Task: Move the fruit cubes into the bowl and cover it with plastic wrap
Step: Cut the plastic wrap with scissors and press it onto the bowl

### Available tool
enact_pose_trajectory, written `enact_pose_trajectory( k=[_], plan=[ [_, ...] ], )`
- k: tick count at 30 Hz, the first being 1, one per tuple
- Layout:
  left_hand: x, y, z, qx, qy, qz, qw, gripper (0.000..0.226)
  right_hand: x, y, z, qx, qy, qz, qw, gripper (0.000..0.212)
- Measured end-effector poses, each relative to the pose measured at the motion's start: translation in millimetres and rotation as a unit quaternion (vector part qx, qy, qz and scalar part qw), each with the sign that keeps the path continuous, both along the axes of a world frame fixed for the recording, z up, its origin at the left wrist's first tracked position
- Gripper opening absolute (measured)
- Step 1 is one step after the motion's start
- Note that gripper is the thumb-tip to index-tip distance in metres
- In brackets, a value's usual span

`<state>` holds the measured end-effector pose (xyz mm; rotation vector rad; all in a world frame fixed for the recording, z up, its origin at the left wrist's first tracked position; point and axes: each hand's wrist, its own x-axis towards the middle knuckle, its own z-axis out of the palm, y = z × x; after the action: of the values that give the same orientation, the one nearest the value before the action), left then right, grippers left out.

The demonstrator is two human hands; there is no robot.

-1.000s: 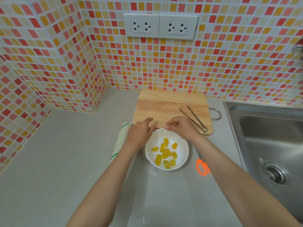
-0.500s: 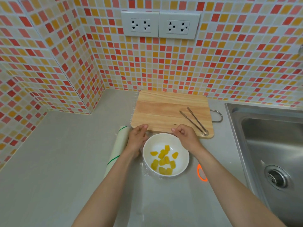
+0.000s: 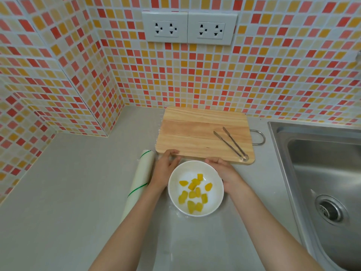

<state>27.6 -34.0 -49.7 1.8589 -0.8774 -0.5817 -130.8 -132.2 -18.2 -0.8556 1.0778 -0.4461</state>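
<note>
Grey counter (image 3: pixel 58 222) up close, white bowl (image 3: pixel 218 194) of yellow fruit cubes (image 3: pixel 192 192) on it. Left hand (image 3: pixel 166 167) and right hand (image 3: pixel 224 171) flank it, fingers fairly straight; can't tell if either grip pinches plastic wrap. Wrap roll (image 3: pixel 139 180) left, cutting board (image 3: pixel 195 132) with tongs (image 3: pixel 231 143) behind, sink (image 3: pixel 322 173) right, mosaic tile wall (image 3: pixel 195 75) with outlets (image 3: pixel 189 28).

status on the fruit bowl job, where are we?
Done: fruit cubes are all in the bowl; cutting board holds only the tongs. In hand: left hand and right hand press at the bowl's sides, apparently smoothing wrap down. Left: sealing all round; wrap itself is hard to see.
</note>
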Motion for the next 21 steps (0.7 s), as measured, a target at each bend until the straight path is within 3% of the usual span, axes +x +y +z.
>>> enact_pose_trajectory(
  k=[6, 9, 13, 17, 21],
  plan=[
    [-5, 4, -6, -0.004, -0.032, 0.024, 0.999, 0.03, 2, -2, -1, 0.01, 0.055, 0.017, 0.998, 0.023],
    [-12, 8, -9, 0.009, -0.118, 0.024, 0.993, 0.037, 0, -2, -2, 0.005, 0.071, 0.048, 0.996, 0.021],
    [-11, 9, -1, 0.009, -0.135, 0.027, 0.99, 0.033, 0, 2, 3, -0.026, 0.063, 0.005, 0.998, 0.012],
    [-10, 24, 21, -0.056, 0.003, 0.041, 0.998, 0.032, -21, 16, 18, -0.188, -0.006, -0.061, 0.98, 0.043],
    [-40, 68, 25, -0.121, 0.167, -0.053, 0.977, 0.066, -50, 54, 19, -0.218, -0.094, 0.006, 0.971, 0.055]
  ],
)
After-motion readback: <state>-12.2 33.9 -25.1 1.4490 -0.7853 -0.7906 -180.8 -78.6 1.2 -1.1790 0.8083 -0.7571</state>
